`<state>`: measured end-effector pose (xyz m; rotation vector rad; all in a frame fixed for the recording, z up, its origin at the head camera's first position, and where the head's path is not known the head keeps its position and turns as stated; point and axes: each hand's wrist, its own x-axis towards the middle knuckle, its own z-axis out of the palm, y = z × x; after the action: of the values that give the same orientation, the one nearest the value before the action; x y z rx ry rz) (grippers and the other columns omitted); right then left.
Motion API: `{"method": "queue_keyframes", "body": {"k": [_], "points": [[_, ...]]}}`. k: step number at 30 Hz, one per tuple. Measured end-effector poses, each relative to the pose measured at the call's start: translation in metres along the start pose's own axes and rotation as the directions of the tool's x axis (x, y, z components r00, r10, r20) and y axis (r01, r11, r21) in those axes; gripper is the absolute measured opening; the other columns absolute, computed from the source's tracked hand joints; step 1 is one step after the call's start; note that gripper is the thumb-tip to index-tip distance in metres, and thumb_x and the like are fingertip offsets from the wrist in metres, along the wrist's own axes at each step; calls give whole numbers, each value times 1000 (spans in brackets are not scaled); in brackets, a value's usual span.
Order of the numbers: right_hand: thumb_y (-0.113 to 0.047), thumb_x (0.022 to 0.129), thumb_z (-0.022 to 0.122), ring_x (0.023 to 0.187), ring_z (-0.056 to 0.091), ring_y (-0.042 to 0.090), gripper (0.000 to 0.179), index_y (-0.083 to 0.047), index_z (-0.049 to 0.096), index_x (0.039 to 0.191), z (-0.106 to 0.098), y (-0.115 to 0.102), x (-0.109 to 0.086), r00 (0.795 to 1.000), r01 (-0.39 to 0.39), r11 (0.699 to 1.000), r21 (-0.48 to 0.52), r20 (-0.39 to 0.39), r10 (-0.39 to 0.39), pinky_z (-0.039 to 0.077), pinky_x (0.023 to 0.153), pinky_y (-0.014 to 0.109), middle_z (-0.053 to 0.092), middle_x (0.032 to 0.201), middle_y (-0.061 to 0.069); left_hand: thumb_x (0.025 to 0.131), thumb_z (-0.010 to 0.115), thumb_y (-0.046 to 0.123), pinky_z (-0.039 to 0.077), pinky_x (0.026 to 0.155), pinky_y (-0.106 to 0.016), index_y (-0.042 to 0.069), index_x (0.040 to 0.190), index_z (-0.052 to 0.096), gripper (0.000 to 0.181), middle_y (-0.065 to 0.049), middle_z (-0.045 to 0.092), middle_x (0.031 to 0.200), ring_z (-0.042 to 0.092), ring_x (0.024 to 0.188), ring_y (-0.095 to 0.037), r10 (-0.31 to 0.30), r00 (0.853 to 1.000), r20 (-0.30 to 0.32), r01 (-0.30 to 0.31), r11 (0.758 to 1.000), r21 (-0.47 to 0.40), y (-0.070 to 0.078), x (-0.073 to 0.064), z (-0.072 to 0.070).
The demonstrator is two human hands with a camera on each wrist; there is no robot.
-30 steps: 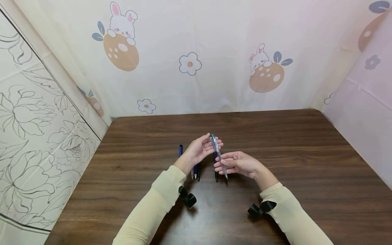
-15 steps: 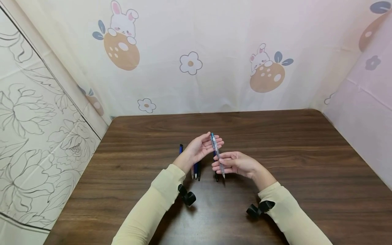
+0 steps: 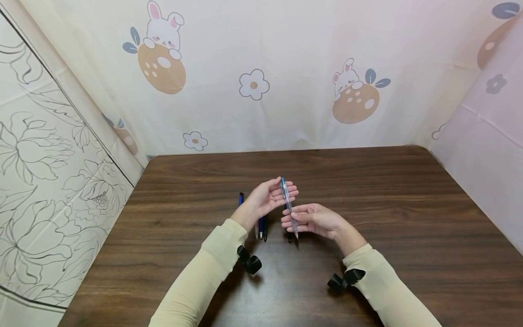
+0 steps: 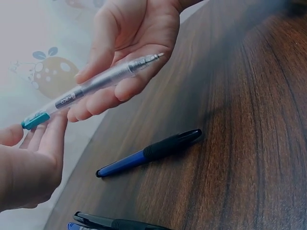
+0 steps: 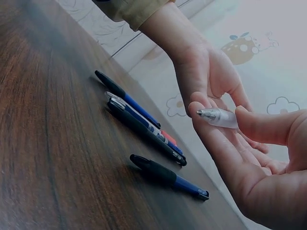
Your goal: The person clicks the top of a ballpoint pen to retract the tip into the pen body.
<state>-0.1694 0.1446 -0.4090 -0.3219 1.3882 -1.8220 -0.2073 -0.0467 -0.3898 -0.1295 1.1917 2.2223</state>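
Note:
A clear ballpoint pen [image 3: 288, 204] with a teal clip and clicker is held in the air between my two hands. My right hand [image 3: 318, 221] pinches its barrel between thumb and fingers, its writing tip out and pointing toward me. Palm up, my left hand [image 3: 265, 198] lies at the far end with its fingers straight behind the pen. In the left wrist view, the left thumb [image 4: 10, 135] is right at the teal clicker [image 4: 36, 120]. Below the hands, a blue pen with a black grip [image 4: 146, 154] lies on the table.
Several more pens lie side by side under my left wrist, among them a dark one [image 5: 144, 128] and a blue-and-black one [image 5: 127, 99]. The dark wood table [image 3: 392, 195] meets a patterned curtain [image 3: 294, 113] at the back.
The right hand has shifted slightly left, and the pen's tip has swung a little left with it, so the pen stands steeper in the head view. The left hand has hardly moved.

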Motion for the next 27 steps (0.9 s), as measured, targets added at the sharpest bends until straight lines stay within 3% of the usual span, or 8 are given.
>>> {"method": "queue_keyframes", "body": {"k": [8,15,27], "points": [[-5,99,48,99,71,14,41,20,38,130,1,1,0,1000,14,1000,24,7,-14,57,91,30,74,102,3,104,38,29,38,114,-43,-6,142,40,51,-26,42,146,44,135,-34,-3,1000,-7,3,1000,17,0,1,0],[-5,99,47,100,70,14,35,16,42,127,0,2,0,999,25,999,44,43,-27,57,91,30,74,103,4,103,42,33,41,112,-42,-6,138,45,52,-25,47,142,48,133,-33,-18,998,-56,19,1000,7,1,1,1],[-4,100,46,100,70,14,22,4,53,119,-2,1,0,995,24,995,99,93,-33,57,92,29,74,104,5,99,46,24,41,112,-40,-5,139,44,50,-23,48,142,50,132,-30,-39,998,-56,38,999,-17,4,-3,4]]}}
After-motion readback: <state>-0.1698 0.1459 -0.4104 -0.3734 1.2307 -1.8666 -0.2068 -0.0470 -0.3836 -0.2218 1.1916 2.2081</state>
